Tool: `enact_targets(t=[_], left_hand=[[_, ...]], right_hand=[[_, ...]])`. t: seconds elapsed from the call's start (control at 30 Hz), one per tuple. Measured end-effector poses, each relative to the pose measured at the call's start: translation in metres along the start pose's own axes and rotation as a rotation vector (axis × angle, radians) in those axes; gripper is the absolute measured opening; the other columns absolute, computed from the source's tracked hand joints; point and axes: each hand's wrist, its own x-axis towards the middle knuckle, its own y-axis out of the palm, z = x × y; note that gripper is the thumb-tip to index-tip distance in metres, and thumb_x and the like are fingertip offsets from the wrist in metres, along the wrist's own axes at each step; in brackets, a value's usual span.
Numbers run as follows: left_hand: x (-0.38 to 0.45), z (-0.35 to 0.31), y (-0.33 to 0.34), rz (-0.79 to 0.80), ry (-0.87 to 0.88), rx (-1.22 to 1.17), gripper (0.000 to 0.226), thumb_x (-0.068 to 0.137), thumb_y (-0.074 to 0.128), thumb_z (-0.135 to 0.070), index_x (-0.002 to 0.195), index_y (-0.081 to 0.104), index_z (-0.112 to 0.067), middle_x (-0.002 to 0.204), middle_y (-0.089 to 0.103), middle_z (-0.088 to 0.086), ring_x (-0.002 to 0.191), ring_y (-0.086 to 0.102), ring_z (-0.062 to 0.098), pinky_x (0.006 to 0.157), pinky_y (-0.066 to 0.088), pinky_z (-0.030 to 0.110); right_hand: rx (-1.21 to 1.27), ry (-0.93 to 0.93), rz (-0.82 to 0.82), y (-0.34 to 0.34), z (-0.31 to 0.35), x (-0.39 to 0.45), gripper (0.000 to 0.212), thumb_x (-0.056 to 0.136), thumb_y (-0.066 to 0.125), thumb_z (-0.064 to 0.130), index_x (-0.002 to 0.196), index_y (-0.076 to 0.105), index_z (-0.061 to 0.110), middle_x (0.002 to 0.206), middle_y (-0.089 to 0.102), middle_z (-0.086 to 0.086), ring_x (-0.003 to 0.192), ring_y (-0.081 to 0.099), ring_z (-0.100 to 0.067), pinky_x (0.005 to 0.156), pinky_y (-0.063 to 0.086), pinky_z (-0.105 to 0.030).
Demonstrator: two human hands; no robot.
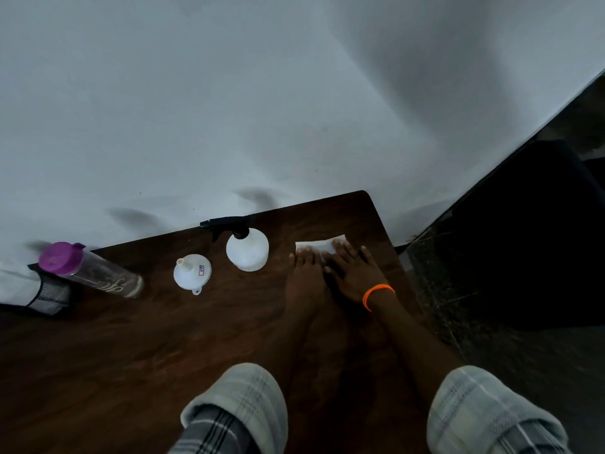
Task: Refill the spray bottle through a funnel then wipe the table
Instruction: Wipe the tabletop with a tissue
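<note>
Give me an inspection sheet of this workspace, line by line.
Surface: dark wood table, far right corner in view.
Job's things: spray bottle upright, trigger head on; funnel upside down beside it; white cloth flat near the corner.
Clutter: purple-capped bottle on a dark mesh item at the left edge.
Grippers: left hand and right hand both flat on the cloth; orange band on the right wrist.
Cables: nothing seen.
Surroundings: white wall; dark floor to the right.
</note>
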Motion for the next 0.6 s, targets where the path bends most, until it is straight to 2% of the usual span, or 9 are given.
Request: enact_targets(t=[0.3, 0.6], left_hand=[[0.001, -0.038, 0.01, 0.085, 0.062, 0.087, 0.059, 0.108, 0.028, -0.027, 0.161, 0.012, -0.006, 0.169, 0.008, 0.02, 0.157, 0.004, 0.034, 0.128, 0.001, 0.05], [-0.054, -0.077, 0.041, 0.162, 0.119, 0.158, 0.061, 0.109, 0.025, -0.034, 0.161, 0.008, -0.008, 0.169, 0.004, 0.018, 0.157, -0.001, 0.033, 0.128, -0.002, 0.05]], right_hand=[[0.021, 0.072, 0.004, 0.003, -0.032, -0.034, 0.082, 0.084, -0.004, 0.066, 0.158, 0.02, 0.04, 0.17, 0.004, 0.003, 0.156, -0.001, -0.014, 0.124, 0.0, -0.046], [0.032, 0.12, 0.032, 0.03, -0.046, -0.116, 0.07, 0.093, 0.005, 0.063, 0.158, 0.015, 0.042, 0.17, 0.001, 0.001, 0.156, -0.006, -0.016, 0.123, -0.004, -0.045]])
